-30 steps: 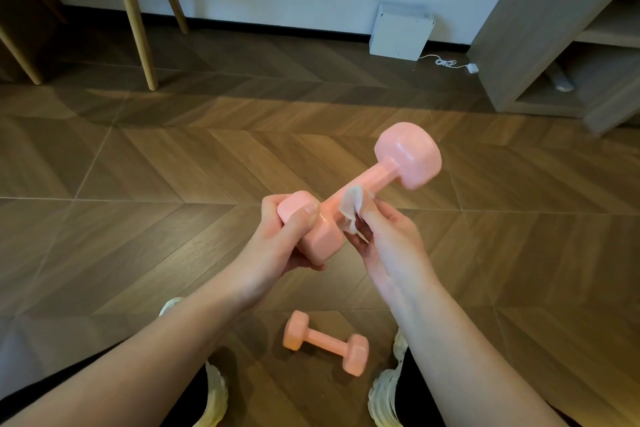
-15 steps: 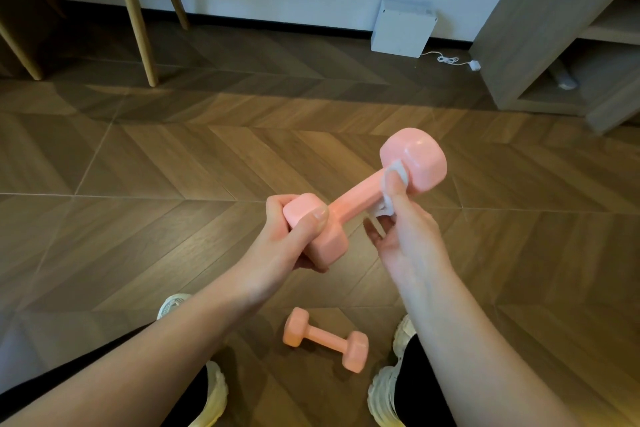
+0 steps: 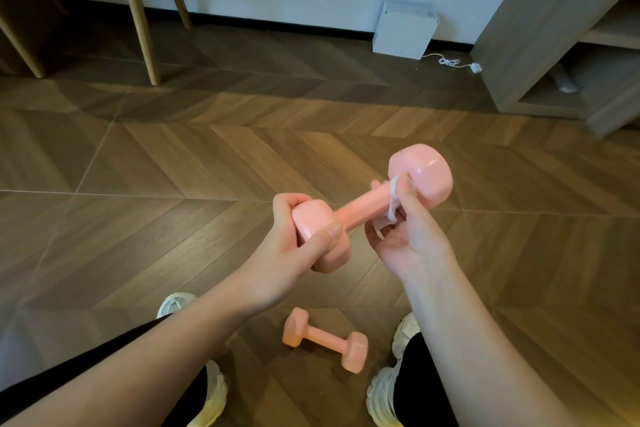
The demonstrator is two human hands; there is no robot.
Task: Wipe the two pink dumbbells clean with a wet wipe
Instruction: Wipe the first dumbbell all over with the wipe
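1. The held dumbbell (image 3: pixel 367 210) is being kept in the air above the herringbone wood floor (image 3: pixel 173 166). It is tilted, with its far head raised up and to the right of its near head.
2. Its near head is being clamped in the grip of the left hand (image 3: pixel 298 253), the thumb laid across the top face and the fingers curled round the far side.
3. The wet wipe (image 3: pixel 393 198) is being pinched in the grip of the right hand (image 3: pixel 408 239) and pressed round the handle, just beside the far head.
4. The second dumbbell (image 3: pixel 323 340) is lying on the floor below the held dumbbell, nearer the person. It is flanked by two white shoes (image 3: pixel 381 392) and is being touched by neither hand.
5. Parts of both shoes and of the floor under the held dumbbell are being covered by the two forearms.
6. Beyond the held dumbbell, a white box (image 3: pixel 403 31) is standing against the wall, and a white cable (image 3: pixel 450 62) is trailing from it to the right.
7. Far up and left of the held dumbbell, wooden chair legs (image 3: pixel 138 17) are standing on the floor.
8. Far up and right of it, a shelf unit (image 3: pixel 519 28) is being cut off by the frame edge. Its lower compartment is being occupied by a pale object (image 3: pixel 562 81) too dim to identify.
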